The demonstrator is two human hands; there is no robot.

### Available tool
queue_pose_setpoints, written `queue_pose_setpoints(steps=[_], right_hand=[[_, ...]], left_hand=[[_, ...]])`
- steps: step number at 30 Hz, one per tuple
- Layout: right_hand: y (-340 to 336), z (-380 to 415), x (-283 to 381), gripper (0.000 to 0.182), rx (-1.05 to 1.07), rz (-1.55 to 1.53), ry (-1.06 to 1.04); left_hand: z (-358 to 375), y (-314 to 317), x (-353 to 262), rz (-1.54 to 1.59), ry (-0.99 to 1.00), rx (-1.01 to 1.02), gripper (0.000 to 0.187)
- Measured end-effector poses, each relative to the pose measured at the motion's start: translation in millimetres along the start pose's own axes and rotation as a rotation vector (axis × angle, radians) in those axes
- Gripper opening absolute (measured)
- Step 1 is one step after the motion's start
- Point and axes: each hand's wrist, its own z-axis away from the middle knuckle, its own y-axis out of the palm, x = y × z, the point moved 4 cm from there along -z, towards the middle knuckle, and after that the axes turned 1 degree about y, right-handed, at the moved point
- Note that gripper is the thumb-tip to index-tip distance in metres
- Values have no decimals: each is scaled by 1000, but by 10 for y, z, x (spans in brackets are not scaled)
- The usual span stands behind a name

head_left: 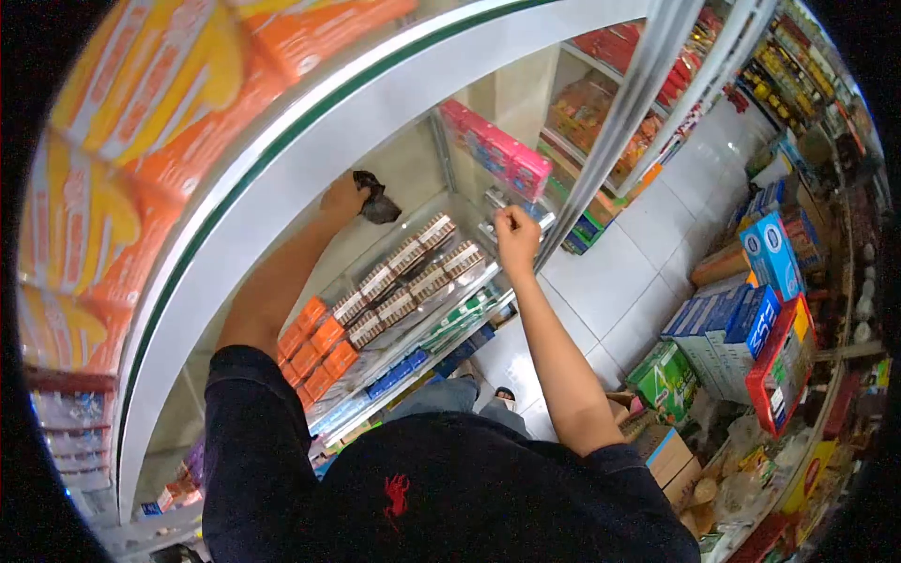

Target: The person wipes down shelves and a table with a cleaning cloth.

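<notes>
Shelf (pixel 345 272): orange boxes (pixel 327 335) and striped packs (pixel 378 281) already in rows; left hand (pixel 343 197) clutching crumpled black item (pixel 380 207) toward back edge, right hand (pixel 516 239) closed near far corner (contents, if any: cannot tell).

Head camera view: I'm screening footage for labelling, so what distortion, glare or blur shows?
Head view: strong fisheye bending, bowing the white shelf edge, with black corners; glare patches on the pale glossy floor tiles; large orange-and-yellow packets look soft.
</notes>
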Motion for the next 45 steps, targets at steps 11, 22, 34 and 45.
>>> queue_pose_setpoints(steps=[11, 22, 34, 45], right_hand=[[-14, -159, 250, 23, 134, 12, -190], [286, -275, 246, 43, 418, 478, -473], [-184, 164, 301, 28, 303, 456, -356], [-312, 849, -99, 30, 43, -55, -57]], left_hand=[[-250, 674, -1486, 194, 404, 218, 58], [1119, -661, -1412, 315, 516, 502, 66], [3066, -887, -1336, 91, 729, -108, 48], [4415, 108, -174, 243, -389, -295, 70]])
